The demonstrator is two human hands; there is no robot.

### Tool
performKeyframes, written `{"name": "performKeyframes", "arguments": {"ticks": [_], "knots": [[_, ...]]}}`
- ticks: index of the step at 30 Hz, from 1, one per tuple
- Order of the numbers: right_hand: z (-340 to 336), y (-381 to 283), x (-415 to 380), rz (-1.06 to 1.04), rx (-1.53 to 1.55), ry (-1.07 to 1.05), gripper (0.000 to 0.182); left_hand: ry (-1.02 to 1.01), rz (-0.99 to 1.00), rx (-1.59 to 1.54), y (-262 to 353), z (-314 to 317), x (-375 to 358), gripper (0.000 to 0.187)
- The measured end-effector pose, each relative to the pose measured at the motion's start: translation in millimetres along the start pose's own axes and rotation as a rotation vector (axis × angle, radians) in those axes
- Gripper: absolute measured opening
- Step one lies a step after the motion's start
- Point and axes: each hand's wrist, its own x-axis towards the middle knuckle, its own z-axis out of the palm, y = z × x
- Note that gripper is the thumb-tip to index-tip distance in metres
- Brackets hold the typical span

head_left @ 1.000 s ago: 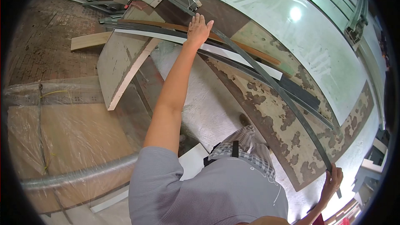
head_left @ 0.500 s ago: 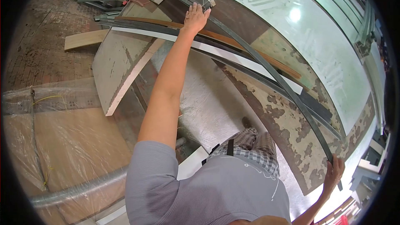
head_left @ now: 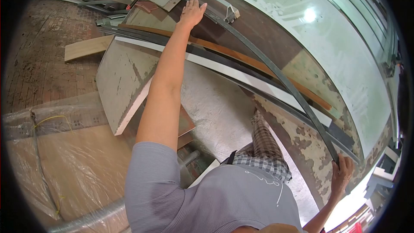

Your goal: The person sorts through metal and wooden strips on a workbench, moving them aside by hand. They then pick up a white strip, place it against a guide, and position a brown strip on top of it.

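A long, narrow dark metal strip [head_left: 294,89] runs diagonally over the worktable, from the far left toward the near right. My left hand [head_left: 192,14] is open and palm down at the strip's far part, fingers stretched forward. Just right of it, a small metal block [head_left: 232,14] sits at the end of a lighter rail. My right hand [head_left: 342,173] is closed around the strip's near end at the table's right side, thumb and fingers partly hidden by the grip.
A white strip [head_left: 258,81], an orange-brown strip [head_left: 241,51] and dark bars lie across the table beneath. Behind them is a pale, glossy sheet [head_left: 327,39]. A worn board [head_left: 125,73] leans at the left, near plastic-wrapped panels [head_left: 82,159]. A wooden plank [head_left: 88,48] projects over the brick floor.
My left hand has slid left along the strip, away from the small metal block. My right hand still grips the near end. The camera view has shifted slightly.
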Motion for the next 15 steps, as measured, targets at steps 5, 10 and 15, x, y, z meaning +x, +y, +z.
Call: {"name": "performKeyframes", "arguments": {"ticks": [5, 10, 15], "knots": [[9, -57, 49, 0.005, 0.127, -0.001, 0.036, 0.082, 0.041, -0.055, -49, 5, 35, 0.068], [13, -96, 87, -0.016, 0.171, -0.056, 0.034, 0.092, 0.050, -0.064, -95, 12, 73, 0.068], [22, -146, 104, -0.044, 0.205, -0.072, 0.036, 0.081, 0.045, -0.081, -139, 9, 106, 0.068]]}}
